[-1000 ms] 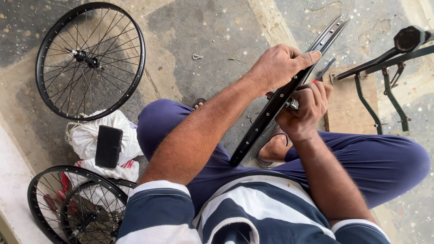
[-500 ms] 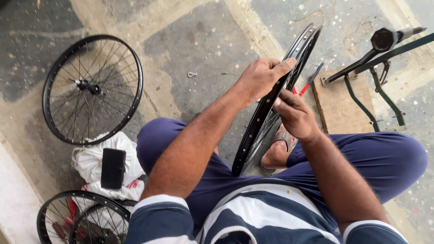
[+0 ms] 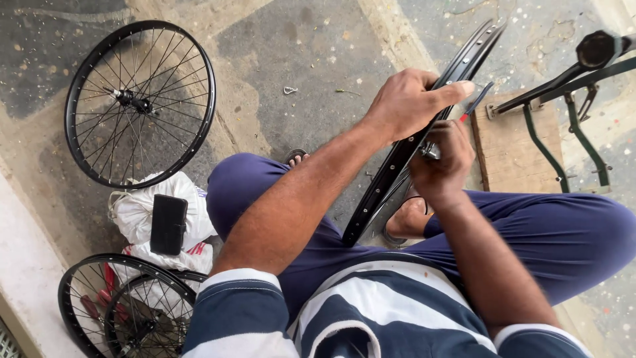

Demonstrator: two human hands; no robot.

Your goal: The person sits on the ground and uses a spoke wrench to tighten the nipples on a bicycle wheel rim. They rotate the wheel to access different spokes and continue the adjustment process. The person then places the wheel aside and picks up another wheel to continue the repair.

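Head view: a seated person works on a bare black bicycle rim [image 3: 424,136] held edge-on over the lap.

Its long line runs diagonally, from low near the knees up and away to the upper right. Left hand [image 3: 411,103] is closed over the rim's outer edge, the higher and farther grip. Right hand [image 3: 442,162] sits just below and nearer, fingers curled around a small metal tool at the rim's inner side; a red-handled tool [image 3: 476,103] shows just beyond. Spoked wheels [image 3: 140,103] lie well apart at left, beside a white bag [image 3: 136,212].
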